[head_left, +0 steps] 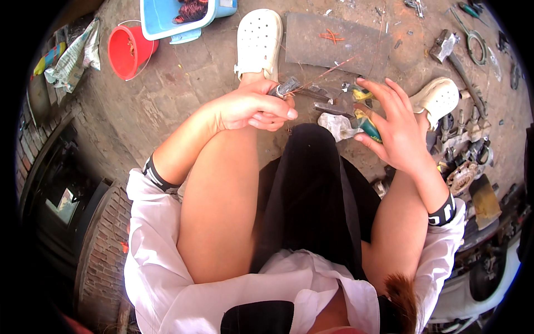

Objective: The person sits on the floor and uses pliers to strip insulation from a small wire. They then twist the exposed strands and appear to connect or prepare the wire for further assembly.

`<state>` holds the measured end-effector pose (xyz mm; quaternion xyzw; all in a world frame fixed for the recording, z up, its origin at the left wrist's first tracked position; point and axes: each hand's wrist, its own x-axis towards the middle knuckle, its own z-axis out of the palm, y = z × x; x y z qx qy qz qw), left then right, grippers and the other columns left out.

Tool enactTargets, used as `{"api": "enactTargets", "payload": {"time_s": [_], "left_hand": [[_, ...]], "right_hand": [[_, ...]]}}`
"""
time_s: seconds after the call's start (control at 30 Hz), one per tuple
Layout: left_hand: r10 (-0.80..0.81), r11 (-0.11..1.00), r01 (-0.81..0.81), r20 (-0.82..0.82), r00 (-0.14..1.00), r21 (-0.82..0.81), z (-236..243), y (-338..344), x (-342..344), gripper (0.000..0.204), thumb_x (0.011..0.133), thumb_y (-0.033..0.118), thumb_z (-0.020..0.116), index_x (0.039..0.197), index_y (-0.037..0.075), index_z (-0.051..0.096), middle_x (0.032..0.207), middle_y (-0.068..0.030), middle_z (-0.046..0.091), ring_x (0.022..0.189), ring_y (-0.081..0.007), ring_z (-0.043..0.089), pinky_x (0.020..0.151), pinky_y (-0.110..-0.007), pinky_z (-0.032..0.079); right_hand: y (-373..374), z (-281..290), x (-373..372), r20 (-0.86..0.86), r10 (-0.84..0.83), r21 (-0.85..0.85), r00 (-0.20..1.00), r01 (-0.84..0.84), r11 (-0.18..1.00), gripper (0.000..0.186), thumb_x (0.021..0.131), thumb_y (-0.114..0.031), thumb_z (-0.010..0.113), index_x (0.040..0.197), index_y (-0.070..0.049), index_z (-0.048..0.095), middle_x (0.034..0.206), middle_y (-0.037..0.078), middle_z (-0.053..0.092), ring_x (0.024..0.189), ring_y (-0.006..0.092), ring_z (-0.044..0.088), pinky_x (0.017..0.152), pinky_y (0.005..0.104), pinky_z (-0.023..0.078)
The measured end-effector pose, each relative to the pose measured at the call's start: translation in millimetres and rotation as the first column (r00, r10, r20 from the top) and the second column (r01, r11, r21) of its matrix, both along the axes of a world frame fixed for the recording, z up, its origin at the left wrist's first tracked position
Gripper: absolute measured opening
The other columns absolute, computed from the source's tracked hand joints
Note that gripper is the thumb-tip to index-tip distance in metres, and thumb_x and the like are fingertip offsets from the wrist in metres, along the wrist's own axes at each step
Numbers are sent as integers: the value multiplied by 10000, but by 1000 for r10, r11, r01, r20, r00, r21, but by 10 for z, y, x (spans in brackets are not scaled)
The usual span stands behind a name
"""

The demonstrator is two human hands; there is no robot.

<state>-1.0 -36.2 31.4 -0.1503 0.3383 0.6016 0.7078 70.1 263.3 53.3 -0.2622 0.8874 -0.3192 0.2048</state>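
My left hand (pixel 256 107) is closed round a small grey metal part (pixel 286 87) with thin copper-coloured wires sticking out. To its right, my right hand (pixel 397 125) holds pliers (pixel 367 125) with green and yellow handles, which stand spread apart. The fingers reach over the far handle while the thumb lies by the near one. The dark jaws point left, toward the metal part; whether they touch the wires I cannot tell. Beneath the pliers lies a crumpled whitish lump (pixel 335 126).
A flat grey plate (pixel 337 42) with copper-coloured wire scraps (pixel 331 37) lies ahead between my shoes. Far left stand a red bucket (pixel 123 53) and a blue tub (pixel 167 25) with dark reddish contents. At right are a hammer (pixel 459 67) and assorted metal parts (pixel 470 131).
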Motion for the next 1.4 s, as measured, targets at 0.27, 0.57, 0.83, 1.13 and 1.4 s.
{"api": "enactTargets", "payload": {"time_s": [0.27,0.57,0.83,1.13,1.4], "left_hand": [[-122,991,116,99,988,59,-35,24,-13,308,878,55,610,653,116,409,491,67,342,400,-40,308,418,-230,227],[-139,990,138,71,988,7,-32,47,-5,301,894,49,598,673,128,410,498,72,337,407,-40,306,424,-230,225],[-148,989,150,87,985,-8,-56,37,-1,263,897,44,597,699,115,440,505,71,342,405,-38,301,424,-229,222],[-233,970,229,-50,971,-81,1,90,-11,324,919,138,606,645,119,435,536,77,341,450,-40,301,432,-230,226],[-299,933,202,-327,897,-297,8,74,68,268,873,180,692,704,92,503,575,82,398,472,-18,315,437,-237,229]], "right_hand": [[-17,-58,23,-36,36,71,999,-34,997,444,733,-262,766,1106,-45,662,1358,99,479,1273,292,438,1136,467,290],[15,-66,56,-45,47,135,998,-41,990,421,684,-253,784,1044,-62,679,1284,88,515,1249,359,441,1064,461,365],[10,-22,41,-84,70,109,994,-60,992,349,764,-252,741,993,-6,645,1272,105,511,1239,315,457,1101,440,348],[-10,-67,67,-8,65,49,998,-65,997,283,753,-205,754,914,-6,633,1270,95,517,1158,274,536,955,398,484],[26,-54,92,149,24,-115,989,-7,993,274,755,-224,777,791,2,627,1193,114,566,1012,291,616,797,382,542]]}}
